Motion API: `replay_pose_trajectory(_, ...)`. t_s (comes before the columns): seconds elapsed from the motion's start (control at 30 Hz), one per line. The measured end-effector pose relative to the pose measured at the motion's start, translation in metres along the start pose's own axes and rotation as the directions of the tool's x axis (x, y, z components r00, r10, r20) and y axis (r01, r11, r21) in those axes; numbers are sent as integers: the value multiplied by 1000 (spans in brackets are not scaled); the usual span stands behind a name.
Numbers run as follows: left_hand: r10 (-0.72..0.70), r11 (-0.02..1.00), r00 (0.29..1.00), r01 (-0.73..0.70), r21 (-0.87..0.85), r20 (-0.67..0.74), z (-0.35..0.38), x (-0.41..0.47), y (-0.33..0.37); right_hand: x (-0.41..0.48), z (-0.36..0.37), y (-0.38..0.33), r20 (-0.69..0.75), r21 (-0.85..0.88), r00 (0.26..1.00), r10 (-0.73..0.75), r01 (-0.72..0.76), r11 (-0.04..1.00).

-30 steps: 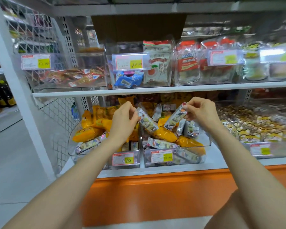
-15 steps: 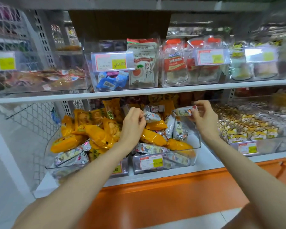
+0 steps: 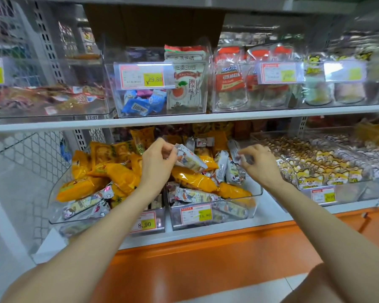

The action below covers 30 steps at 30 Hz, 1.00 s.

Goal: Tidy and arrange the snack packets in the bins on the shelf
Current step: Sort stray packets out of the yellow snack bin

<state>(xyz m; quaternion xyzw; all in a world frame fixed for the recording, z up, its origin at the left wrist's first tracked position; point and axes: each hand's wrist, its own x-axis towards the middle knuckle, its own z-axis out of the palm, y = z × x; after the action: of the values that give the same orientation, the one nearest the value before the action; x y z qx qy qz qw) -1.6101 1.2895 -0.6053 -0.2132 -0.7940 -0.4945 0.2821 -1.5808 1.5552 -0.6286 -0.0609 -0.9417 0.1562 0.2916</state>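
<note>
The left hand [image 3: 158,165] is pinching a white packet [image 3: 192,161] by its upper end between thumb and fingertips, holding it tilted just above the orange packets [image 3: 193,179] heaped in the middle bin [image 3: 256,193]. The right hand [image 3: 260,167], fingers curled, is pinching the lower end of a grey packet [image 3: 234,149], which is standing nearly upright over the right side of the same bin. More white packets are lying among the orange ones and behind the tag [image 3: 196,214] reading 16.80. The left bin [image 3: 57,193], just beside the middle one, is holding orange packets on top and white ones at its front. The right bin [image 3: 293,171], full of fox-print packets, is sitting just beside the right hand on the same shelf [image 3: 271,217]
</note>
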Motion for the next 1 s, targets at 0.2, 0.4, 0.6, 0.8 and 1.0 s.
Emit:
replay_pose_trajectory(0.2, -174, 951, 969, 212, -225, 177, 3, -5, 9, -22, -28, -67, 376, 686, 908, -185, -139, 714)
replay_pose_trajectory(0.4, -56, 985, 980, 85, -149, 192, -17, -3, 4, -16, -20, -85, 416, 722, 889, -190, -196, 664)
replay_pose_trajectory(0.6, 59, 919, 984, -119, 377, 167, -49, 8, -17, 11, 13, -111, 76, 632, 996, 48, -85, 770)
replay_pose_trajectory(0.8, 36, 810, 956, -198, 552, 291, -53, 9, -30, 34, 63, -137, 20, 410, 997, 73, -75, 909)
replay_pose_trajectory(1.0, 48, 796, 905, -290, 531, 422, -49, 14, -32, 40, 63, -131, 206, 236, 966, -158, 108, 966)
